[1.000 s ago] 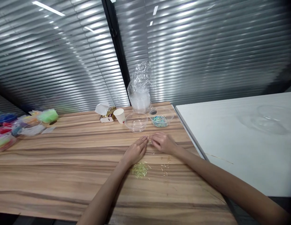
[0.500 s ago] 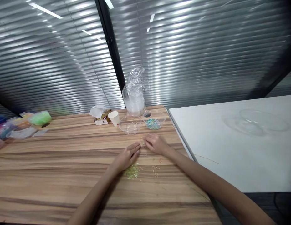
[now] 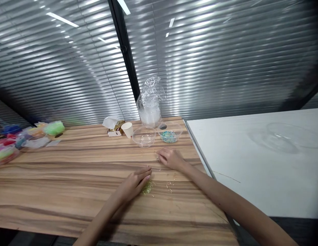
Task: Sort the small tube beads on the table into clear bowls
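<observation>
My left hand [image 3: 136,182] lies low over the wooden table, fingers stretched forward, beside a small pile of yellow-green tube-shaped bits [image 3: 148,188] that it partly covers. Farther forward and to the right, my right hand [image 3: 171,158] rests with its fingers bent together near the tabletop. Something tiny and pale shows at its fingertips, too small to name. Several pale orange bits [image 3: 169,187] are scattered between the two forearms. Beyond the hands stand a clear plastic bowl [image 3: 144,137] and another clear bowl [image 3: 180,129] holding blue-green bits [image 3: 168,136].
A paper cup [image 3: 127,130], a tissue pack [image 3: 115,129] and a plastic bag of white containers [image 3: 150,111] stand at the back. Colourful bagged items [image 3: 33,135] lie far left. A white table [image 3: 241,164] adjoins on the right, with a clear lid or bowl [image 3: 279,141].
My left hand has drawn back and down from my right hand, over the yellow-green pile, now covering more of it. My right hand stays nearly in place. The view has shifted slightly.
</observation>
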`<action>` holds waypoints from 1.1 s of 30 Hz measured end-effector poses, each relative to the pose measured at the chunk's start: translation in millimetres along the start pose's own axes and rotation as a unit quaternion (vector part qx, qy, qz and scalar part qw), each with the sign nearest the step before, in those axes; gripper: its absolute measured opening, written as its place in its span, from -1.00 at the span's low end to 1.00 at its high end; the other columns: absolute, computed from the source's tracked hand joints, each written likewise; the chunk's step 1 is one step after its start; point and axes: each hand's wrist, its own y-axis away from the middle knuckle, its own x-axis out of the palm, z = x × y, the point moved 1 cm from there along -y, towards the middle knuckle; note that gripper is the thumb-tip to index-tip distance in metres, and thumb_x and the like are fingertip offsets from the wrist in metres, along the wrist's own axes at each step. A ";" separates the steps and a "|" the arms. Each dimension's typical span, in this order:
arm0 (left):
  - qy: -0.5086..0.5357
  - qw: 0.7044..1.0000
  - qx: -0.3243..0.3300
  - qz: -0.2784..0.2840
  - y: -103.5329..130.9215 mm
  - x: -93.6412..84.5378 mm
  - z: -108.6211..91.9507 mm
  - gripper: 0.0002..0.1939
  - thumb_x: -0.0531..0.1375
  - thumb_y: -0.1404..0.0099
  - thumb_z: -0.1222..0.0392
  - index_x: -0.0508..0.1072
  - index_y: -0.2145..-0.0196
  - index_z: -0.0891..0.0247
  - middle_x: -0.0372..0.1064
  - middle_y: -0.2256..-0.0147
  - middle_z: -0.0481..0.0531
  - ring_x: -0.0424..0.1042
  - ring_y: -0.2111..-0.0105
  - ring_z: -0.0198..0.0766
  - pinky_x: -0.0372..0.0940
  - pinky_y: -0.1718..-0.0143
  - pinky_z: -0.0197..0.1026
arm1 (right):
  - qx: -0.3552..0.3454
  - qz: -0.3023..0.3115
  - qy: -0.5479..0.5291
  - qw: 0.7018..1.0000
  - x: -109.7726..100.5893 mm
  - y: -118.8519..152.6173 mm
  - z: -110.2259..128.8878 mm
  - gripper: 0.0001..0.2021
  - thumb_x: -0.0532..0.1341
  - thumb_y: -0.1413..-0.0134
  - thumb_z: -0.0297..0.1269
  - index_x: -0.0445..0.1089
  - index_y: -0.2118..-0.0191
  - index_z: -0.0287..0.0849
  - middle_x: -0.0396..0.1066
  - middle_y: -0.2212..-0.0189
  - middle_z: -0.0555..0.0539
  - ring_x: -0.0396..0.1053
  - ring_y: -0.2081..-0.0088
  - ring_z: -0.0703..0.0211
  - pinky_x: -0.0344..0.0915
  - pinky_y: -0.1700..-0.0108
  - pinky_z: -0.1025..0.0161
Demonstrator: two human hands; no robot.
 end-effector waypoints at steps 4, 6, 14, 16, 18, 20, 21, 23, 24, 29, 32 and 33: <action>0.013 1.000 0.001 0.018 4.5 -7.8 -11.1 -0.65 -0.04 -0.46 0.15 0.42 -0.05 0.23 0.35 -0.07 0.07 0.35 -0.08 -0.16 0.29 -0.09 -0.11 | -0.001 0.005 0.001 1.000 0.2 0.2 0.0 -0.88 0.16 -0.17 -0.45 0.45 0.24 -0.20 0.51 0.32 -0.11 0.45 0.28 0.12 0.31 0.22 0.28; 0.020 0.999 0.003 0.036 3.1 -12.2 -13.8 -0.66 -0.05 -0.46 0.14 0.47 0.03 0.21 0.43 0.02 0.03 0.43 0.01 -0.16 0.34 -0.02 -0.15 | -0.001 0.007 0.001 1.000 0.5 0.2 -0.1 -0.87 0.15 -0.19 -0.44 0.45 0.24 -0.19 0.52 0.32 -0.10 0.45 0.26 0.13 0.31 0.21 0.29; -0.003 0.995 0.048 -0.085 -39.5 -8.9 8.9 -0.66 -0.04 -0.46 0.13 0.50 0.08 0.23 0.45 0.04 0.07 0.43 0.03 -0.17 0.32 -0.03 -0.13 | 0.008 0.002 -0.006 1.000 -3.2 -0.1 3.7 -0.84 0.12 -0.19 -0.46 0.45 0.24 -0.19 0.52 0.32 -0.09 0.46 0.30 0.15 0.29 0.25 0.31; -0.003 0.986 0.070 -0.149 -52.3 -1.2 16.1 -0.67 -0.03 -0.45 0.15 0.49 0.08 0.27 0.45 0.05 0.10 0.44 0.04 -0.18 0.34 -0.02 -0.13 | 0.008 0.004 -0.006 1.000 -4.5 -0.6 4.7 -0.84 0.12 -0.18 -0.47 0.45 0.25 -0.19 0.52 0.33 -0.07 0.46 0.30 0.16 0.29 0.25 0.32; -0.004 0.978 0.085 -0.191 -60.4 8.5 20.6 -0.68 -0.03 -0.45 0.17 0.48 0.08 0.28 0.47 0.09 0.12 0.46 0.08 -0.19 0.38 0.02 -0.13 | 0.008 0.008 -0.007 1.000 -4.8 -1.3 4.6 -0.85 0.12 -0.17 -0.47 0.44 0.26 -0.19 0.52 0.34 -0.06 0.45 0.30 0.17 0.29 0.23 0.32; -0.015 0.974 0.107 -0.198 -63.3 18.4 22.0 -0.70 -0.02 -0.44 0.21 0.48 0.08 0.29 0.47 0.09 0.13 0.46 0.07 -0.18 0.38 0.02 -0.11 | 0.011 0.013 -0.007 1.000 -4.3 -1.9 3.4 -0.85 0.12 -0.18 -0.46 0.44 0.26 -0.18 0.52 0.34 -0.07 0.45 0.30 0.17 0.29 0.22 0.32; -0.026 0.974 0.124 -0.190 -63.1 22.8 21.6 -0.70 -0.02 -0.44 0.22 0.48 0.07 0.30 0.47 0.08 0.14 0.45 0.06 -0.17 0.37 0.00 -0.09 | 0.013 0.014 -0.008 1.000 -3.8 -2.2 2.5 -0.85 0.12 -0.19 -0.45 0.44 0.27 -0.18 0.52 0.34 -0.07 0.45 0.30 0.17 0.29 0.22 0.32; -0.046 0.972 0.157 -0.167 -61.1 29.1 19.9 -0.71 0.00 -0.43 0.24 0.46 0.05 0.33 0.46 0.07 0.15 0.44 0.03 -0.15 0.34 -0.05 -0.05 | 0.016 0.016 -0.015 1.000 -2.7 -2.6 0.4 -0.85 0.13 -0.19 -0.44 0.45 0.27 -0.18 0.52 0.33 -0.08 0.45 0.29 0.16 0.29 0.21 0.31; -0.052 0.972 0.167 -0.157 -59.9 30.8 18.9 -0.71 0.00 -0.43 0.24 0.45 0.03 0.35 0.46 0.07 0.16 0.43 0.02 -0.14 0.32 -0.08 -0.03 | 0.018 0.016 -0.019 1.000 -2.2 -2.8 -0.7 -0.85 0.13 -0.19 -0.45 0.45 0.27 -0.18 0.52 0.32 -0.08 0.45 0.28 0.15 0.30 0.21 0.30; -0.024 0.977 0.156 -0.142 -57.8 29.7 16.6 -0.70 0.00 -0.43 0.24 0.44 0.01 0.34 0.46 0.06 0.14 0.42 0.00 -0.17 0.30 -0.10 -0.09 | 0.015 0.002 -0.048 0.999 -1.7 -1.8 -3.8 -0.83 0.12 -0.17 -0.47 0.46 0.22 -0.19 0.52 0.30 -0.10 0.46 0.27 0.14 0.32 0.21 0.28; 0.005 0.982 0.135 -0.130 -57.4 27.9 17.2 -0.69 0.00 -0.44 0.23 0.44 0.00 0.32 0.44 0.03 0.13 0.41 -0.02 -0.19 0.29 -0.11 -0.11 | 0.006 -0.010 -0.061 0.998 -1.6 -0.3 -3.7 -0.83 0.13 -0.17 -0.47 0.46 0.22 -0.20 0.53 0.30 -0.10 0.47 0.28 0.13 0.33 0.22 0.27; 0.015 0.984 0.128 -0.122 -57.1 27.5 17.6 -0.68 -0.01 -0.44 0.22 0.43 -0.01 0.31 0.43 0.02 0.13 0.39 -0.03 -0.19 0.28 -0.12 -0.11 | 0.004 -0.010 -0.063 0.998 -1.5 0.0 -3.5 -0.84 0.13 -0.16 -0.47 0.46 0.22 -0.20 0.53 0.30 -0.10 0.47 0.28 0.13 0.34 0.22 0.27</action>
